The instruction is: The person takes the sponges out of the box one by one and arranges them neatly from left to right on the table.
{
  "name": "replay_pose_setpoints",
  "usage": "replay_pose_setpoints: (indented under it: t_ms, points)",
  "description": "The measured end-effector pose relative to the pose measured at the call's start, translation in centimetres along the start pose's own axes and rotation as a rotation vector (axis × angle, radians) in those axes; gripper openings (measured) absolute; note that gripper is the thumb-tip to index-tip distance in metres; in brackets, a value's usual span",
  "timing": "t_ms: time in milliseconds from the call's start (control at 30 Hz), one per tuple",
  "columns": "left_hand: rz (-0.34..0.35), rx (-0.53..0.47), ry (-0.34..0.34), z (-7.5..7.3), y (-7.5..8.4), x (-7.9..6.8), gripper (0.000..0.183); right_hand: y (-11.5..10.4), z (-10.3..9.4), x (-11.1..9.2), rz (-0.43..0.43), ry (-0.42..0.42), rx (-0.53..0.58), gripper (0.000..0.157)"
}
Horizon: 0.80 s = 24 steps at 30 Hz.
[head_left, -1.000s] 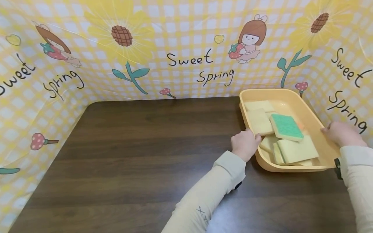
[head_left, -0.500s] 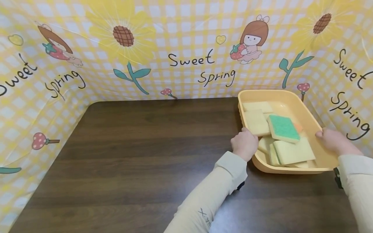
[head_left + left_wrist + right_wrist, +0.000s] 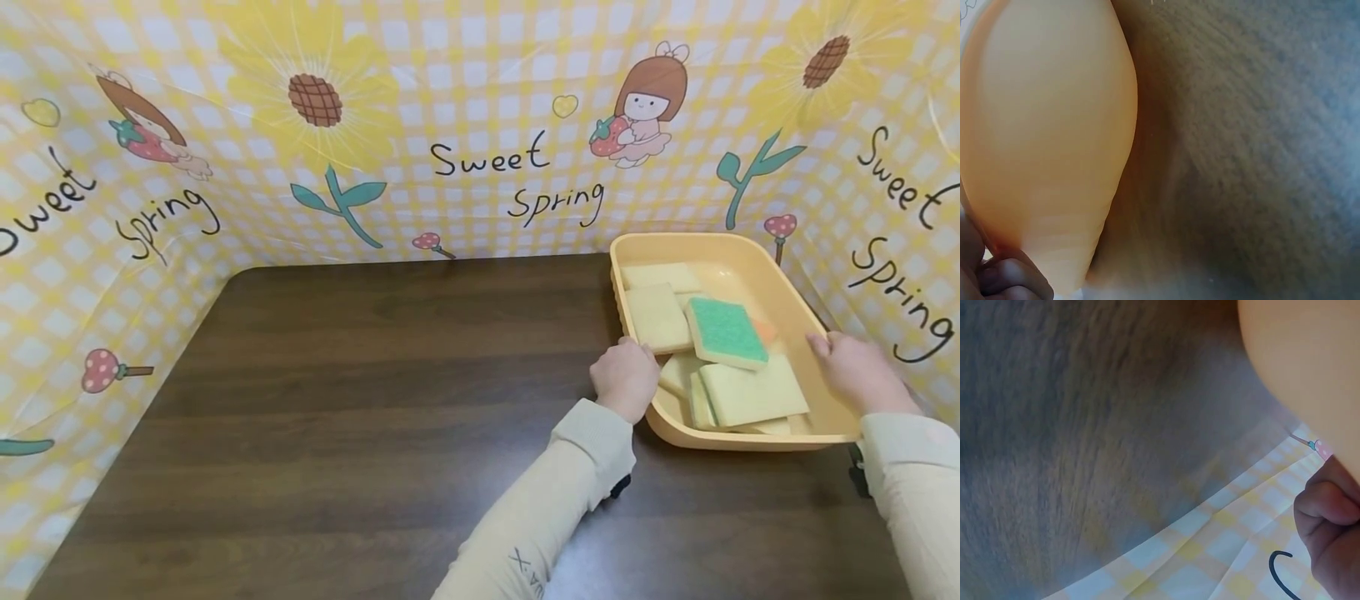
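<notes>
A yellow plastic basin [image 3: 780, 283] sits at the right of the table in the head view. My left hand [image 3: 624, 379] grips its left rim, and my right hand [image 3: 862, 371] grips the right rim with the thumb on the inner side. Inside lie several pale yellow sponges [image 3: 656, 318]. One sponge with its green scouring side [image 3: 727, 332] up rests on top, and a bit of orange shows beside it. In the left wrist view, curled fingers [image 3: 1013, 275] meet the basin's outer wall [image 3: 1054, 125]. The right wrist view has curled fingers [image 3: 1329, 506] at the basin's edge.
The dark wood table [image 3: 337, 417] stretches away to the left of the basin. A yellow checked cloth [image 3: 480, 75] with printed flowers and lettering hangs as a wall behind and on both sides, close to the basin's right edge.
The basin has shifted slightly left and a little toward me in the head view, with both hands still gripping its rims. The sponges have moved along with it.
</notes>
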<state>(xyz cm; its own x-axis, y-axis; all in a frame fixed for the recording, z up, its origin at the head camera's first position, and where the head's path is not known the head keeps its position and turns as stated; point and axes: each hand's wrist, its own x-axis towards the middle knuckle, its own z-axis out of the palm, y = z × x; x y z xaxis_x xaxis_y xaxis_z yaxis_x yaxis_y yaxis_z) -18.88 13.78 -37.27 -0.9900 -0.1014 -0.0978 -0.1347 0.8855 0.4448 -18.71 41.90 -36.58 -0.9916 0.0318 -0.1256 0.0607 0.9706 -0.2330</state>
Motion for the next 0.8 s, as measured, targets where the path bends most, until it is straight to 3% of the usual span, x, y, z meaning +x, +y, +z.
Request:
replay_pose_setpoints:
  t_ms: [800]
  points:
    - [0.024,0.037,0.011,0.16,-0.31,0.30,0.029,-0.44,0.32,-0.05,-0.008,0.050,0.006,0.057]
